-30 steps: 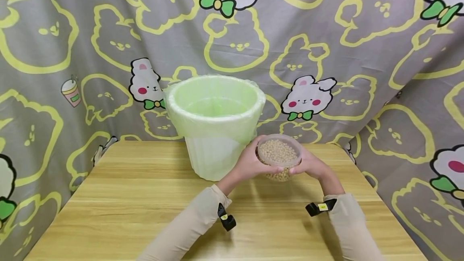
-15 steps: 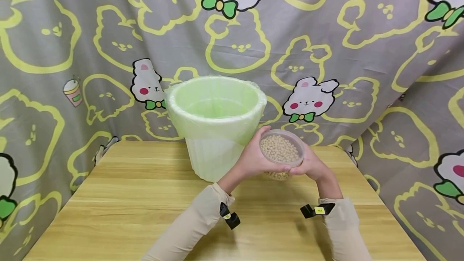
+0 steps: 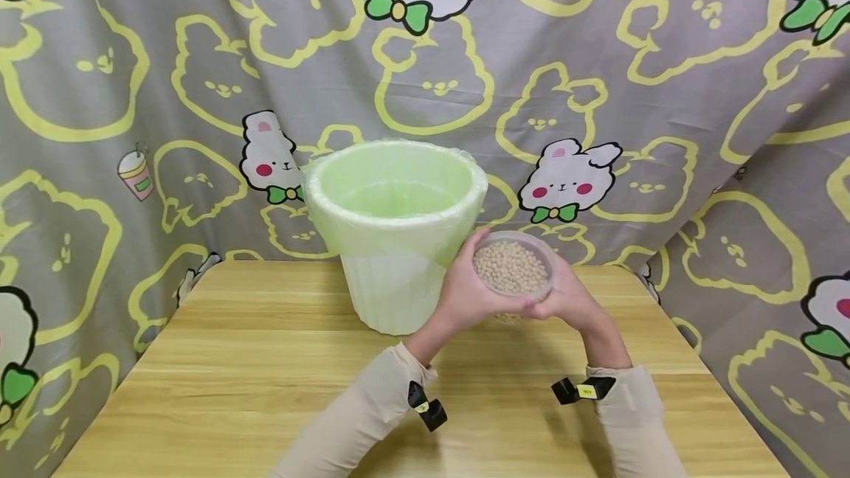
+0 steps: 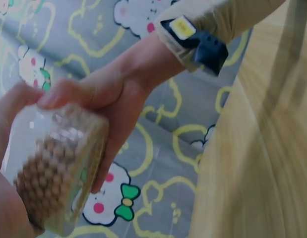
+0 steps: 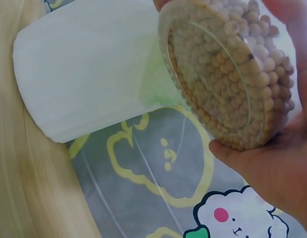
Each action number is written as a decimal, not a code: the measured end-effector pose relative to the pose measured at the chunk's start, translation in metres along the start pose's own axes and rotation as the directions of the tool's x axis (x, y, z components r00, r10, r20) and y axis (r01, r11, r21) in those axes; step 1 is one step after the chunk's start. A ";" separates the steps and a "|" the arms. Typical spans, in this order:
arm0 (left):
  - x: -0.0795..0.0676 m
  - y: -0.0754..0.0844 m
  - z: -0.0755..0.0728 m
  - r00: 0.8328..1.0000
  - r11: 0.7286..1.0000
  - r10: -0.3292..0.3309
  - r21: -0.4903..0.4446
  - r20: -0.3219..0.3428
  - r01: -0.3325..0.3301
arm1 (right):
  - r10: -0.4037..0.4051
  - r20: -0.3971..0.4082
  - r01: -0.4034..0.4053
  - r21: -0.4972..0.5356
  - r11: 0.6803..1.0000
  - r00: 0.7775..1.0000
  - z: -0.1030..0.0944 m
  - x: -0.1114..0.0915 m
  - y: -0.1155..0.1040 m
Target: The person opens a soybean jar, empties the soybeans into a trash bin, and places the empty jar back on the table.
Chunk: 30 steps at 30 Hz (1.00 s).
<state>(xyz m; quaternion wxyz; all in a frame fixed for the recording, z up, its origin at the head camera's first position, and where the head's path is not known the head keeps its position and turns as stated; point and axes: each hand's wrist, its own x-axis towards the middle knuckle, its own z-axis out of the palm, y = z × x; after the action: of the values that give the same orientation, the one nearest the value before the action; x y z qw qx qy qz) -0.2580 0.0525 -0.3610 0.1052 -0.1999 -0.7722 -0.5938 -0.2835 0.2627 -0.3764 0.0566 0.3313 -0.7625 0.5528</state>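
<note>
Both hands hold a round clear plastic tub (image 3: pixel 547 265) above the table, just to the right of a pale green bin (image 3: pixel 392 282). Small round beige beans (image 3: pixel 510 268) fill much of it. My left hand (image 3: pixel 463 288) grips its left side and my right hand (image 3: pixel 569 295) its right side, the thumbs meeting at the near side. From below, the right wrist view shows beans (image 5: pixel 227 89) through the tub's base. A thin clear liner is folded over the bin's rim (image 3: pixel 392 220). The bin's visible inside is pale green.
A light wood table (image 3: pixel 252 375) carries the bin near its back edge. A grey curtain (image 3: pixel 438 65) with cartoon animals hangs close behind and at both sides. Black wrist cameras (image 3: pixel 428 406) sit on beige sleeves (image 3: pixel 358 419).
The tub has risen slightly in both hands, and less of its side shows below the hands. The bin has stayed in place.
</note>
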 end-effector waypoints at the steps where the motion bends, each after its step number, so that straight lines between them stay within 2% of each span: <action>1: 0.000 0.000 0.002 1.000 1.000 -0.005 0.003 -0.018 0.005 | 0.009 -0.011 -0.009 -0.005 1.000 1.000 0.000 0.000 0.000; 4: 0.000 0.000 0.006 0.999 1.000 -0.016 0.000 -0.030 0.016 | 0.033 -0.041 -0.034 -0.015 0.999 0.999 -0.003 -0.002 0.001; 7: 0.003 -0.003 0.003 1.000 0.999 -0.013 -0.038 0.026 0.014 | 0.029 -0.054 -0.030 -0.014 0.999 0.998 -0.006 -0.004 0.003; 12: 0.012 -0.007 -0.007 0.984 0.995 0.048 -0.099 0.174 -0.031 | -0.035 0.039 0.033 0.062 0.998 0.999 -0.011 -0.004 0.006; 14: 0.013 -0.007 -0.009 0.977 0.993 0.074 -0.103 0.201 -0.055 | -0.059 0.071 0.053 0.086 0.995 0.996 -0.011 -0.004 0.007; 16: 0.013 -0.007 -0.010 0.976 0.993 0.083 -0.101 0.200 -0.064 | -0.068 0.082 0.060 0.095 0.994 0.994 -0.011 -0.003 0.007; 21: 0.012 -0.006 -0.010 0.987 0.993 0.079 -0.098 0.141 -0.066 | -0.054 0.051 0.050 0.070 0.996 0.997 -0.006 -0.002 0.003; 24: 0.010 -0.005 -0.006 0.995 0.995 0.071 -0.076 0.072 -0.066 | -0.022 0.004 0.022 0.033 0.999 1.000 -0.003 0.000 0.000; 27: 0.007 -0.003 0.002 0.997 0.996 0.052 -0.065 -0.048 -0.055 | 0.009 -0.087 -0.013 -0.041 0.999 0.996 0.002 0.001 -0.001; 30: 0.004 0.000 0.013 0.982 0.999 0.019 -0.035 -0.187 -0.026 | 0.033 -0.159 -0.051 -0.116 0.992 0.987 0.009 0.004 0.000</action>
<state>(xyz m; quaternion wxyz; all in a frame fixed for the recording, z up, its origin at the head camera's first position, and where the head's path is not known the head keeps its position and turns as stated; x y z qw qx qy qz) -0.2608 0.0658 -0.3631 0.1801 -0.1537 -0.7453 -0.6232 -0.2839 0.2527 -0.3777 0.1246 0.2665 -0.7943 0.5315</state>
